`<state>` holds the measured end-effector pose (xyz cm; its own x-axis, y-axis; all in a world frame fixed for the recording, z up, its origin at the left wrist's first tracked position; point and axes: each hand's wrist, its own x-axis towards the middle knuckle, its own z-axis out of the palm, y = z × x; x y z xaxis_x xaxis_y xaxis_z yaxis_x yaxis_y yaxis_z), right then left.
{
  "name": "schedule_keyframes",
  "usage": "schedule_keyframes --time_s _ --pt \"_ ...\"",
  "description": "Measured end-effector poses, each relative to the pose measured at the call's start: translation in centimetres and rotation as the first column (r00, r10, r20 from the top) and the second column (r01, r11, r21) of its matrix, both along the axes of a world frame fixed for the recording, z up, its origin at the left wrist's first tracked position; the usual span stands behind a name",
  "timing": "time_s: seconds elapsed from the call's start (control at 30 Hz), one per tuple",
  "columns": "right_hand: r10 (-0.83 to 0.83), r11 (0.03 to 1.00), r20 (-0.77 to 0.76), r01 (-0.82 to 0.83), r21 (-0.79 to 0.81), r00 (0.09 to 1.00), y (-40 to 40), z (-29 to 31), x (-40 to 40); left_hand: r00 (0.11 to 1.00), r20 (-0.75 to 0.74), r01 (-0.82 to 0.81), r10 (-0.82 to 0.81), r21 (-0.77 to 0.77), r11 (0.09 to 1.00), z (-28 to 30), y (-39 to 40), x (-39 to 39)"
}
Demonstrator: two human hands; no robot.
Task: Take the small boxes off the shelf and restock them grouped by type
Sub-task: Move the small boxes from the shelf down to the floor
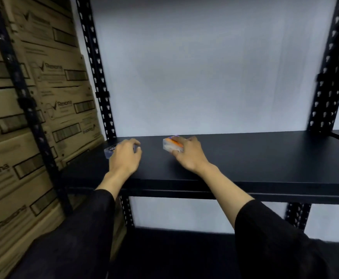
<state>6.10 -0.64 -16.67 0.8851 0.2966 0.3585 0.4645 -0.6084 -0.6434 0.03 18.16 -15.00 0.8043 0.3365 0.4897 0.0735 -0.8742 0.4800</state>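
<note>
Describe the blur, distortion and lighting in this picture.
Head view: wide-angle bending bows the uprights; motion blur smears the cartons, both small boxes, dark and orange, and both hands, left and right; flat, even light, black shelf almost featureless.

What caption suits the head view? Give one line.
Left hand grips a dark box, right hand an orange-and-white box, on a black shelf.

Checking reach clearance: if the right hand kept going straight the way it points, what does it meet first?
Beyond the orange-and-white box the right hand grips, only bare black shelf shows, then probably the white back wall; depth is unclear.
</note>
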Motion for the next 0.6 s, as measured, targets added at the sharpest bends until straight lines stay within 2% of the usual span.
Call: schedule_keyframes --time_s 0.17,0.3,0.6 --pt "0.084 0.991 0.031 -0.080 -0.110 0.996 4.3 -0.8 -2.0 0.997 -0.002 -0.082 0.083 0.057 0.995 0.4 4.0 -1.6" --pt "0.091 0.973 0.046 -0.078 -0.216 0.995 5.1 -1.1 -2.2 0.995 -0.030 -0.092 0.096 0.122 0.988 0.3 6.4 -0.7" --pt "0.085 0.973 0.100 -0.061 -0.221 0.991 5.1 -1.4 -2.2 0.949 -0.307 -0.019 0.073 0.176 0.984 0.1 8.5 4.0"
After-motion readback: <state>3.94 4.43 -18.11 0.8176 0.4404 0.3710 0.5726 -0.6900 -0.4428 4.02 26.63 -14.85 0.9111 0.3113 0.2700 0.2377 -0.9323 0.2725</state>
